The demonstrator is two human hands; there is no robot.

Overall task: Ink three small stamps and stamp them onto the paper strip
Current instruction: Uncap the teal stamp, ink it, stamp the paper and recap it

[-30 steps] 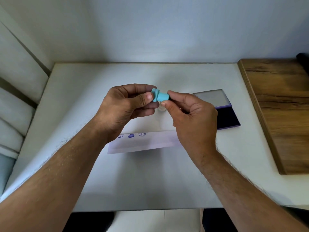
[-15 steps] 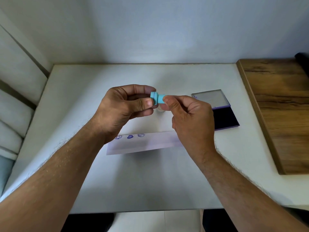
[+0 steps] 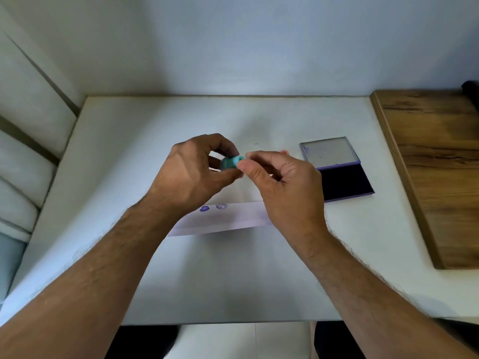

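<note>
A small turquoise stamp [image 3: 232,161] is held in the air above the white table [image 3: 155,130]. My left hand [image 3: 197,172] grips its left part between thumb and fingers. My right hand [image 3: 282,182] pinches its right end with thumb and forefinger. Below the hands lies the white paper strip [image 3: 228,220], with two purple stamp marks [image 3: 212,207] showing near its left end; my left wrist hides the strip's far left. The open ink pad [image 3: 344,183] with its raised lid [image 3: 328,151] lies to the right of my right hand.
A wooden board [image 3: 435,164] runs along the table's right side. A small pink object [image 3: 284,152] peeks out behind my right hand. White cushions [image 3: 23,151] sit to the left of the table. A wall closes off the far edge.
Both hands stayed together on the turquoise stamp and turned it slightly. My left wrist now covers the leftmost mark on the strip.
</note>
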